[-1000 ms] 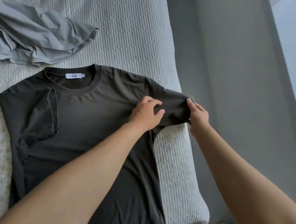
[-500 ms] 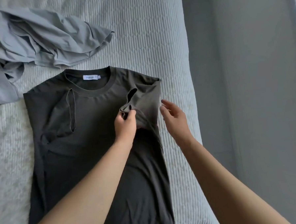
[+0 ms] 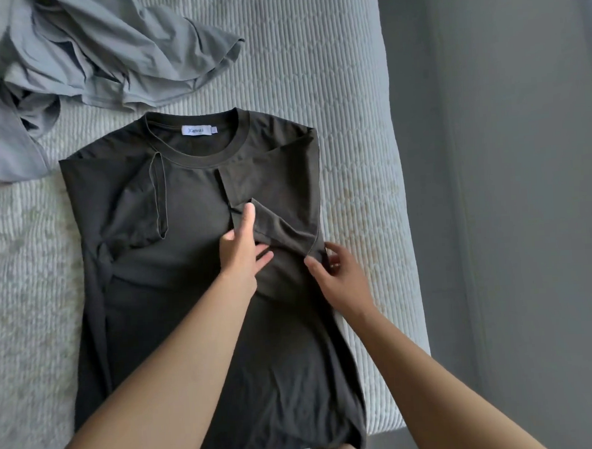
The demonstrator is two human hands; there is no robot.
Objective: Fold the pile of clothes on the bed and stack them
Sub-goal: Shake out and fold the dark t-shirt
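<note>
Looking down from my head camera, I see the dark grey T-shirt (image 3: 202, 298) lying face up and mostly flat on the bed (image 3: 350, 101), collar away from me, hem near my body. Both sleeves are folded in over the chest. My left hand (image 3: 243, 253) rests on the folded right-side sleeve, fingers straight, forefinger pressing along the sleeve's edge, gripping nothing. My right hand (image 3: 338, 277) is at the shirt's right edge, thumb and fingers pinching the cloth just below the sleeve hem.

Up and to the left, well apart from my hands, the light grey clothes (image 3: 84, 63) lie crumpled and unfolded, one corner just beside the shirt's shoulder.

The shirt looks like thin, soft jersey: light, limp, with no stiffness, so it should crease where pressed and sag if lifted by one point. I judge it best taken at two points along the side seam or hem, keeping the tucked sleeves pinned flat while the body is folded.
</note>
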